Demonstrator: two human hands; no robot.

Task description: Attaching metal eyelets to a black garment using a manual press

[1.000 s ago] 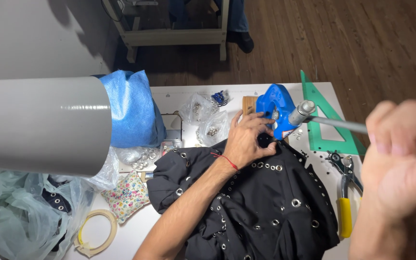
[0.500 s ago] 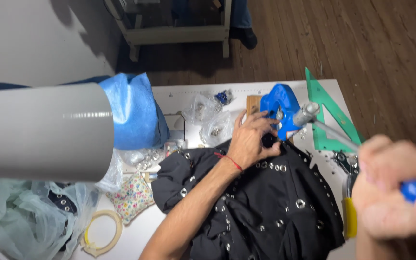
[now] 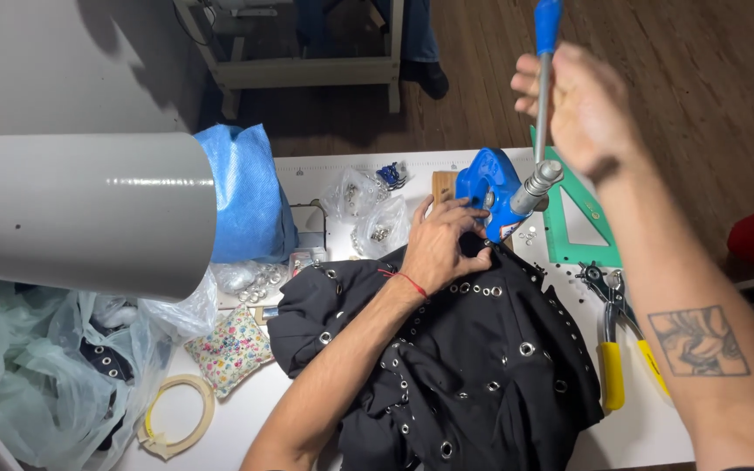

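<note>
A white worktable [image 3: 656,432] stands on a dark wooden floor, crowded with sewing clutter. At its centre lies a black garment [image 3: 473,375] studded with metal eyelets, its upper edge tucked into a blue hand press [image 3: 488,187] at about one o'clock from the cloth. The left hand [image 3: 443,244] rests flat on the fabric right at the press, fingers spread narrowly and pinning the cloth against the base. The right hand [image 3: 582,109] is up at twelve o'clock, fingers curled round the press's lever [image 3: 541,83], which stands nearly upright with its blue grip at the top. At three o'clock of the garment lie yellow-handled pliers [image 3: 611,336], and a green set square [image 3: 579,218] sits just beyond them. A blue bag [image 3: 246,196] stands at ten o'clock, and a floral pincushion [image 3: 230,347] lies at nine o'clock beside the cloth.
</note>
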